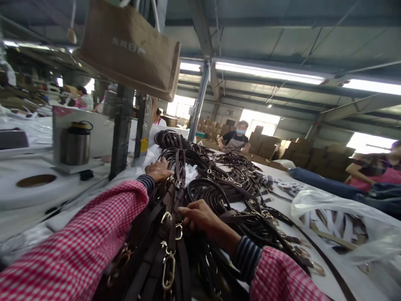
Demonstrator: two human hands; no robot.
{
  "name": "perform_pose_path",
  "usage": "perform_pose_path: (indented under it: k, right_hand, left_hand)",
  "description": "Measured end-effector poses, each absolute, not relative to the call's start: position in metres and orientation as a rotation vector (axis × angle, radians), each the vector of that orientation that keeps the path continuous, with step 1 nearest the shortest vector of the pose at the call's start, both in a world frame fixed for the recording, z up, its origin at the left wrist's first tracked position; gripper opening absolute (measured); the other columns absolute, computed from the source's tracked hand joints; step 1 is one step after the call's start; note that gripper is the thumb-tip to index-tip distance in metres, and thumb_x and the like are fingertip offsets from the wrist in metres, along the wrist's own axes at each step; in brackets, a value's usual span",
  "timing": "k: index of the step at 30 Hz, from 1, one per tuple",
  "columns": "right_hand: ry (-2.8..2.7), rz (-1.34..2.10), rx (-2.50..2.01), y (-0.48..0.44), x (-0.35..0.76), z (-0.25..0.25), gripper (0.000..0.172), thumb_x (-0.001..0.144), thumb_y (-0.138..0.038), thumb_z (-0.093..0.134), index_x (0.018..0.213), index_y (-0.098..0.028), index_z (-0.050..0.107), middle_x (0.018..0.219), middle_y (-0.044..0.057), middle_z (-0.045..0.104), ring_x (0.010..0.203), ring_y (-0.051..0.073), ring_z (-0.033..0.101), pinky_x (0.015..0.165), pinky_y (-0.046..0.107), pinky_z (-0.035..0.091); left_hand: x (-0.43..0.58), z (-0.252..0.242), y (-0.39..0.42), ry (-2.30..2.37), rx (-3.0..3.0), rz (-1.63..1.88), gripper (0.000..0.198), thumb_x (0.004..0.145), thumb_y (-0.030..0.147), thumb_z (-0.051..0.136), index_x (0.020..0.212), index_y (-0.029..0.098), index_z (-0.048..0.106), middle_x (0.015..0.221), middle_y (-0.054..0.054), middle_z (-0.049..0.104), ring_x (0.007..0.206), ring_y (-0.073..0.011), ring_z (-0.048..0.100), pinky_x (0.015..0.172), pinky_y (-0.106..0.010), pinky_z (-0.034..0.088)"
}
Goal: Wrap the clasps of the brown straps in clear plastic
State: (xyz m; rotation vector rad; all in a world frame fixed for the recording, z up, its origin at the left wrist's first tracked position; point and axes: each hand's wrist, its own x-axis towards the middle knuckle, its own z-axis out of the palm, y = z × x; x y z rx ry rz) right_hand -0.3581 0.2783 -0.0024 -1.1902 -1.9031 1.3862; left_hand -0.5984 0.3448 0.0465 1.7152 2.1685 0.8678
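Note:
Dark brown leather straps [200, 192] with metal buckles and clips lie in heavy tangled bunches across a white-covered table [332, 280]. My left hand [158, 171], in a red-and-white gingham sleeve, curls over the straps at the far side of the bunch. My right hand [200, 215] lies lower, its fingers on a strap close to a pair of metal hooks [167, 217]. An oval metal link [168, 271] hangs in the foreground below both hands. The lower part of the pile is hidden by my sleeves.
A jute bag [128, 50] hangs overhead at the upper left. A steel flask [77, 144] stands left of a dark post [120, 129]. At right lie a plastic bag [332, 217] of pale strips and a blue fabric roll [322, 182]. Co-workers [234, 140] stand beyond, before stacked cartons [266, 146].

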Motion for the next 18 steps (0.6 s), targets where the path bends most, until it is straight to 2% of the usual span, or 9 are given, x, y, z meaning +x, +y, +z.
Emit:
perform_pose_path:
  k: [2,5,9,11,14,18]
  right_hand:
    - [-1.826,1.417,-1.22,0.278,-0.368,-0.012,0.026,0.078,-0.025,0.076,0.059,-0.014,0.062,0.052,-0.001,0.06,0.038,0.007,0.044,0.039,0.02,0.028]
    - [-1.688,1.453,-1.245,0.277,-0.375,-0.017,0.019,0.07,-0.009,0.072,0.056,-0.014,0.06,0.046,-0.004,0.054,0.038,0.006,0.043,0.039,0.019,0.028]
    - [-1.498,1.491,-1.207,0.269,-0.368,-0.004,0.019,0.07,-0.005,0.065,0.057,-0.015,0.054,0.044,-0.006,0.05,0.038,0.006,0.043,0.039,0.017,0.029]
    - [-1.402,1.524,-1.154,0.261,-0.356,0.012,0.016,0.073,-0.007,0.061,0.063,-0.016,0.052,0.051,-0.003,0.056,0.042,0.007,0.048,0.041,0.017,0.033]
    - [-1.281,1.591,-1.035,0.247,-0.323,0.041,0.01,0.079,-0.012,0.056,0.075,-0.017,0.05,0.066,0.001,0.064,0.047,0.008,0.054,0.041,0.016,0.037]
    - [-1.207,1.616,-0.878,0.224,-0.253,0.079,0.015,0.079,-0.01,0.055,0.076,-0.019,0.044,0.062,-0.003,0.056,0.039,0.003,0.032,0.036,0.013,0.02]
  left_hand:
    - [-0.602,0.055,0.328,2.139,1.888,0.757,0.056,0.083,0.047,0.077,0.127,0.016,0.065,0.126,-0.016,0.071,0.119,-0.0347,0.063,0.099,-0.042,0.047]
    - [-0.599,0.049,0.289,1.996,2.141,0.612,0.054,0.082,0.055,0.071,0.126,0.022,0.069,0.12,-0.009,0.075,0.113,-0.032,0.066,0.096,-0.035,0.048]
    - [-0.592,0.006,0.237,1.989,2.335,0.562,0.061,0.086,0.056,0.063,0.138,0.025,0.062,0.146,-0.009,0.061,0.13,-0.0387,0.053,0.109,-0.05,0.039]
    - [-0.591,-0.017,0.223,2.036,2.36,0.582,0.063,0.093,0.053,0.055,0.149,0.026,0.052,0.158,-0.009,0.049,0.139,-0.0379,0.046,0.115,-0.054,0.032]
    - [-0.594,-0.036,0.218,2.07,2.371,0.601,0.061,0.099,0.051,0.045,0.155,0.028,0.043,0.165,-0.007,0.041,0.143,-0.0336,0.042,0.119,-0.053,0.029]
    - [-0.593,-0.036,0.222,2.051,2.4,0.583,0.061,0.099,0.05,0.046,0.154,0.024,0.045,0.165,-0.011,0.039,0.143,-0.0369,0.043,0.118,-0.054,0.029]
